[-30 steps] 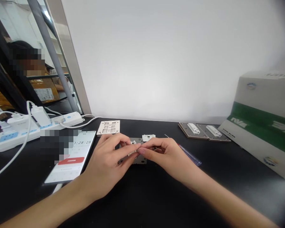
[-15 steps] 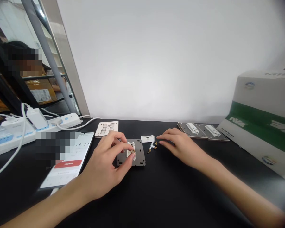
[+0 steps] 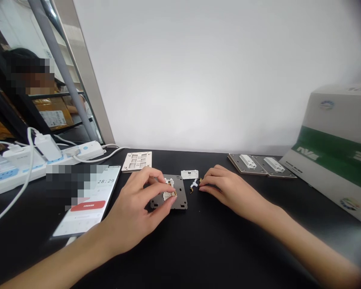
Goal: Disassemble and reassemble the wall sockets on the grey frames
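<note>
Over the grey plate (image 3: 181,200), the left hand (image 3: 138,202) pinches a small brass-toned piece (image 3: 175,194); right hand (image 3: 230,188): cannot tell its grip

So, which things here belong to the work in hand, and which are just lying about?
Likely in the work:
- brassy part, pinched by the left hand
- dark plate, white housing
- forked piece near the right hand
- white block

Seemingly lying about:
- phone
- power strip
- carton
- pale frame, two farther plates (perhaps related)

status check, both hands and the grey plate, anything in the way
Left hand pinching small piece over grey plate. Right hand at white-and-brass part, grip unclear. Grey plate flat, partly hidden by left hand; white block just beyond that part.
</note>
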{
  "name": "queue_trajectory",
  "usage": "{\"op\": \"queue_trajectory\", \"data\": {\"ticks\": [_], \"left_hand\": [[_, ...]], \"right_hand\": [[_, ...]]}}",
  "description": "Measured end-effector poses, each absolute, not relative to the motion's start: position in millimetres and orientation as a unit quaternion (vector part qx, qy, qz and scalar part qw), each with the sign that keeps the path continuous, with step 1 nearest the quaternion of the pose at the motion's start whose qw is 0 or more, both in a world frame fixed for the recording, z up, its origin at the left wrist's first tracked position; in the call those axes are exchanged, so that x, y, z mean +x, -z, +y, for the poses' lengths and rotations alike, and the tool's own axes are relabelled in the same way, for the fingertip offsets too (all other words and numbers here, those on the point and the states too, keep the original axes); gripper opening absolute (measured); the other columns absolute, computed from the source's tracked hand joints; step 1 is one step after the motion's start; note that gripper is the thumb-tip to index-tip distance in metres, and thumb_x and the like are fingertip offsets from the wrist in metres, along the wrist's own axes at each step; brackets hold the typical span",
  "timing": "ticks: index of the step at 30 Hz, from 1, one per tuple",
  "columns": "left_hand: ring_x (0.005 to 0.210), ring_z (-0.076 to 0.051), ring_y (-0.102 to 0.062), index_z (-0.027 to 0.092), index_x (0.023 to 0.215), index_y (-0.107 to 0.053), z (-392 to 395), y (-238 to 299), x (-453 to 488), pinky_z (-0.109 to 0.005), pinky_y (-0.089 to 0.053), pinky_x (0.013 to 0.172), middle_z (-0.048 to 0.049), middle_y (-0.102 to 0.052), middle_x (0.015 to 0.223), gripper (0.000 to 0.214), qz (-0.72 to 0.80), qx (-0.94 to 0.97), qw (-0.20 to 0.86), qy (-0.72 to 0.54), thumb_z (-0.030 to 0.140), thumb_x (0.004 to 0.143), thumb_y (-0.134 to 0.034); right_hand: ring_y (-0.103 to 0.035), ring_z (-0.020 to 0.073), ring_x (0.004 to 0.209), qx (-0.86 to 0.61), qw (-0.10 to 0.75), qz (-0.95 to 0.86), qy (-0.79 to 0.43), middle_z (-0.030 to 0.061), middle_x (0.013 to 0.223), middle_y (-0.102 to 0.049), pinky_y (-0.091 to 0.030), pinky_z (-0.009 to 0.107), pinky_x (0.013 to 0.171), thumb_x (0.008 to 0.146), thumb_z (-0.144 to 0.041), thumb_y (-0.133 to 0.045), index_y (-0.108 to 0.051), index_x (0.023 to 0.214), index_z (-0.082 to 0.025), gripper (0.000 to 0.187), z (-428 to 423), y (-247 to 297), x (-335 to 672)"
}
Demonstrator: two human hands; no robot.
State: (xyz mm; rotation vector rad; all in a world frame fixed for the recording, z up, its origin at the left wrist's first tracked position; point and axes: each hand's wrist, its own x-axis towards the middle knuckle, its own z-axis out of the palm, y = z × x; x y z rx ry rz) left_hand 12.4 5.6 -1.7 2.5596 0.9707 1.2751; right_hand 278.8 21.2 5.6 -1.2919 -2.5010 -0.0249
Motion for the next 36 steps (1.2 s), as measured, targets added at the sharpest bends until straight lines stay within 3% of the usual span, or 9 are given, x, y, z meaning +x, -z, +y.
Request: {"op": "queue_trajectory", "data": {"ticks": [7, 13, 16, 20, 26, 30, 36], "left_hand": [[0.087, -0.015, -0.053, 0.022, 0.100, -0.068, 4, -4, 12, -0.032, -0.048, 0.078, -0.0028, -0.051, 0.097, 0.017, 0.283, 0.853, 0.064, -0.434, 0.011, 0.086, -0.065], [0.078, -0.012, -0.051, 0.022, 0.097, -0.071, 4, -6, 12, -0.026, -0.045, 0.066, -0.0008, -0.049, 0.089, 0.017, 0.292, 0.842, 0.091, -0.446, 0.011, 0.085, -0.066], [0.074, -0.011, -0.050, 0.024, 0.098, -0.072, 3, -6, 13, -0.024, -0.044, 0.062, 0.0008, -0.050, 0.084, 0.017, 0.294, 0.834, 0.115, -0.452, 0.013, 0.085, -0.068], [0.068, -0.008, -0.051, 0.025, 0.101, -0.073, 3, -6, 14, -0.020, -0.044, 0.056, 0.0025, -0.052, 0.078, 0.020, 0.291, 0.818, 0.164, -0.469, 0.014, 0.085, -0.069], [0.064, -0.007, -0.052, 0.025, 0.101, -0.074, 2, -6, 15, -0.018, -0.044, 0.052, 0.0026, -0.054, 0.075, 0.021, 0.291, 0.812, 0.169, -0.478, 0.014, 0.084, -0.069], [0.062, -0.008, -0.053, 0.024, 0.099, -0.075, 0, -7, 16, -0.018, -0.043, 0.049, 0.0019, -0.055, 0.073, 0.020, 0.289, 0.809, 0.170, -0.482, 0.014, 0.083, -0.070], [0.060, -0.008, -0.053, 0.024, 0.101, -0.075, 1, -8, 16, -0.018, -0.043, 0.048, 0.0020, -0.055, 0.072, 0.020, 0.293, 0.807, 0.173, -0.481, 0.013, 0.085, -0.067]], "right_hand": [[-0.058, 0.0202, 0.074, -0.475, 0.150, -0.867, -0.027, 0.0052, 0.080, -0.064, -0.047, 0.032, 0.063, 0.086, -0.019, -0.057, -0.065, 0.079, -0.020, 0.011, 12, -17, 276], [-0.060, 0.0114, 0.057, -0.505, 0.175, -0.838, -0.108, -0.0037, 0.064, -0.065, -0.047, 0.022, 0.054, 0.082, -0.018, -0.060, -0.064, 0.073, -0.022, 0.010, -1, -30, 265], [-0.064, 0.0113, 0.061, -0.501, 0.228, -0.822, -0.146, -0.0044, 0.070, -0.070, -0.049, 0.021, 0.059, 0.083, -0.021, -0.063, -0.068, 0.080, -0.023, 0.006, -6, -35, 256], [-0.069, 0.0143, 0.078, -0.484, 0.340, -0.789, -0.165, -0.0028, 0.091, -0.076, -0.053, 0.023, 0.071, 0.086, -0.026, -0.063, -0.073, 0.098, -0.027, 0.015, -10, -37, 248], [-0.071, 0.0171, 0.076, -0.485, 0.446, -0.700, -0.276, 0.0002, 0.082, -0.075, -0.056, 0.025, 0.069, 0.083, -0.032, -0.068, -0.073, 0.087, -0.024, 0.011, -17, -37, 235], [-0.068, 0.0146, 0.071, -0.466, 0.460, -0.672, -0.347, -0.0011, 0.076, -0.073, -0.056, 0.023, 0.065, 0.080, -0.029, -0.071, -0.072, 0.081, -0.023, 0.006, -21, -35, 226], [-0.070, 0.0157, 0.077, -0.455, 0.422, -0.659, -0.424, -0.0005, 0.082, -0.075, -0.057, 0.024, 0.071, 0.081, -0.028, -0.071, -0.073, 0.087, -0.024, 0.008, -25, -29, 221]]}}
